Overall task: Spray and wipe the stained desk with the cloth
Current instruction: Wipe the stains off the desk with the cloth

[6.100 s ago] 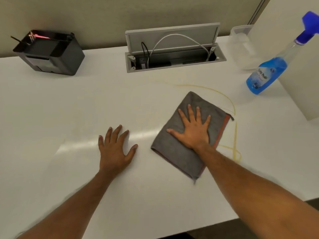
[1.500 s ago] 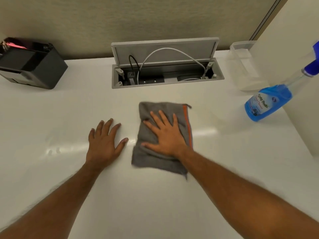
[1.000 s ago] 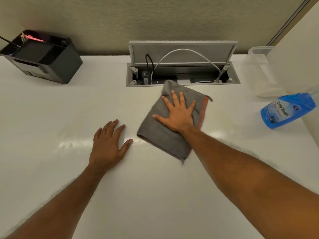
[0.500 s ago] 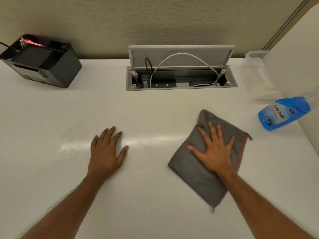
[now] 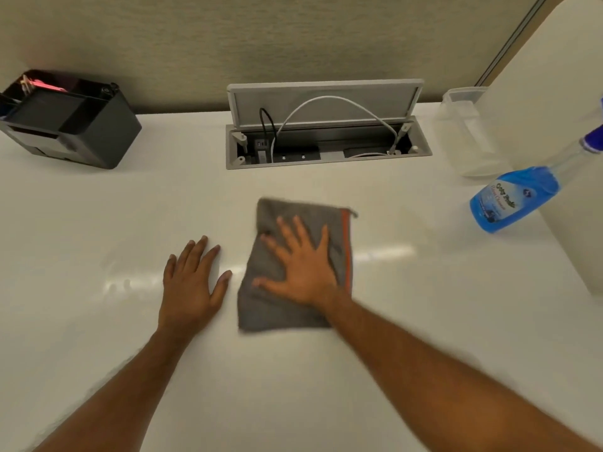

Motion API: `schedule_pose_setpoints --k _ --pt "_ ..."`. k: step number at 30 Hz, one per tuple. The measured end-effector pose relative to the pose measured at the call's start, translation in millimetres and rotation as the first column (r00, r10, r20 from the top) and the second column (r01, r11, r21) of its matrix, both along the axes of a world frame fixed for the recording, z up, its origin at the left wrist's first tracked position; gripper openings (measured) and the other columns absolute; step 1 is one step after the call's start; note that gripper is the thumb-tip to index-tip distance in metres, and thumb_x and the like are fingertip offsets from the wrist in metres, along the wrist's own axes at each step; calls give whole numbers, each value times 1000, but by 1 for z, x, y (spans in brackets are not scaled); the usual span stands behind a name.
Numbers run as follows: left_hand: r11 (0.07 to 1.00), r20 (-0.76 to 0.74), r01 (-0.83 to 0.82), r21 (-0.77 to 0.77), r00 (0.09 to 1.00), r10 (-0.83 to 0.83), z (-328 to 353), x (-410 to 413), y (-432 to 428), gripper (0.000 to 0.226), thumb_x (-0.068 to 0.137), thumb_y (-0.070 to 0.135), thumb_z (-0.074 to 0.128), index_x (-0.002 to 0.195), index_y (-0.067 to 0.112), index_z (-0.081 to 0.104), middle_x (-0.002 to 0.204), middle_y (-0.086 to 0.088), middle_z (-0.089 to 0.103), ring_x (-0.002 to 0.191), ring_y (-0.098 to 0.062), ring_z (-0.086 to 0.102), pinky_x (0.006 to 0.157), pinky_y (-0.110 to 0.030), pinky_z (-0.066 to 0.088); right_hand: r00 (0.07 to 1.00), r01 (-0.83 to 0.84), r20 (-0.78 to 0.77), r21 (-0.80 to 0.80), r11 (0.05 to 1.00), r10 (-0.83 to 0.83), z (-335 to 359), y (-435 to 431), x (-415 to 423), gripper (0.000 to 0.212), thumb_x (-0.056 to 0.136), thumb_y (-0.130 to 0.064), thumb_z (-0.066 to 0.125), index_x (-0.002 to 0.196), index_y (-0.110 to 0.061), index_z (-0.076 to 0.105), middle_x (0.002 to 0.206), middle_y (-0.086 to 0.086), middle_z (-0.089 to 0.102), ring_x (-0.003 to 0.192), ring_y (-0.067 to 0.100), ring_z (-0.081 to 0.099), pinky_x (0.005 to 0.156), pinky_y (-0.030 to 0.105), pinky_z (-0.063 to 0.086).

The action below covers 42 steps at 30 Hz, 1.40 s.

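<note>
The right hand [image 5: 303,272], fingers spread flat, presses the cloth [image 5: 295,265] on the desk [image 5: 98,223], in front of the cable hatch [image 5: 326,141]. Wiping is in hand; no stain shows. Next stroke requires steady downward pressure.

The desk [image 5: 98,321] is smooth, glossy white laminate that throws back a pale streak of light. The cloth [image 5: 277,314] is soft matt grey fabric with an orange stitched edge on its right. At the far left the organiser [image 5: 98,135] is matt black plastic. The cable hatch [image 5: 326,99] looks like dull grey metal or plastic. On the right, the spray bottle [image 5: 509,200] is clear glossy plastic, the tub [image 5: 466,132] beyond it frosted plastic. The far wall panel [image 5: 293,37] is rough woven fabric
</note>
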State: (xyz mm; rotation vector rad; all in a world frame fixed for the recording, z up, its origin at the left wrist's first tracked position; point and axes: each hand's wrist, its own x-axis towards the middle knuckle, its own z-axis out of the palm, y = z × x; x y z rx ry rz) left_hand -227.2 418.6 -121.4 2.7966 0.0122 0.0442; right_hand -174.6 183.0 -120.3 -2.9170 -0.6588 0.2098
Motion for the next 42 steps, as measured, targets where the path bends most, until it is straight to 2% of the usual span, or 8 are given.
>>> schedule_pose_setpoints --k 6,14,20,24,28,32,35,42 --pt "1000 17 -6 -8 1000 6 -3 -1 0 59 94 55 33 143 24 45 158 0 33 148 -21 24 119 -46 14 988 73 130 40 997 -78 -11 -86 -110 84 79 -89 38 150 -45 30 167 -6 12 154 24 6 111 74 10" --pt "1000 33 -21 0 999 21 -1 -2 -5 58 93 53 35 141 23 47 157 -1 35 148 -21 25 120 -47 15 834 546 -54 -55 836 -549 8 -187 -2 99 65 -102 16 150 -56 -2 163 9 -24 152 29 -17 113 73 -5" --pt "999 61 -21 24 998 20 -3 -1 -5 57 93 52 36 140 22 48 156 -2 37 146 -22 29 119 -48 18 847 523 -77 -48 851 -525 12 -145 100 118 53 -106 13 154 -46 0 164 18 -14 151 37 -12 114 71 -3" --pt "999 65 -25 28 998 23 -2 -2 -4 58 92 52 35 139 21 50 155 -3 40 145 -23 31 118 -48 19 958 275 -86 9 962 -273 10 -82 90 113 56 -105 19 154 -48 4 166 10 -13 152 30 -15 115 67 -10" --pt "999 52 -19 31 998 18 2 -1 -6 59 92 52 34 139 20 50 155 -3 39 145 -24 32 117 -49 20 983 184 -54 217 959 -176 8 -82 38 86 73 -94 22 146 -50 32 167 -4 9 154 15 -1 119 59 -13" --pt "999 47 -12 30 999 11 5 -3 -6 60 92 53 33 139 19 51 154 -4 40 145 -25 32 117 -48 20 911 379 -93 572 727 -402 9 -115 -9 41 87 -64 56 119 -38 59 141 -9 55 143 10 35 121 59 0" --pt "999 37 -10 36 999 9 5 -2 -7 61 92 52 33 139 19 50 155 -5 39 145 -25 31 117 -49 20 741 566 27 511 647 -670 3 -145 -26 66 84 -57 67 136 -22 45 147 6 47 142 26 36 123 55 -1" --pt "999 32 -7 52 999 5 1 -1 -6 60 91 52 34 139 19 50 155 -4 39 146 -24 30 117 -49 20 550 835 -73 26 550 -832 6 -176 44 129 63 -102 14 158 -15 -2 165 21 -5 152 36 -8 118 65 -6"
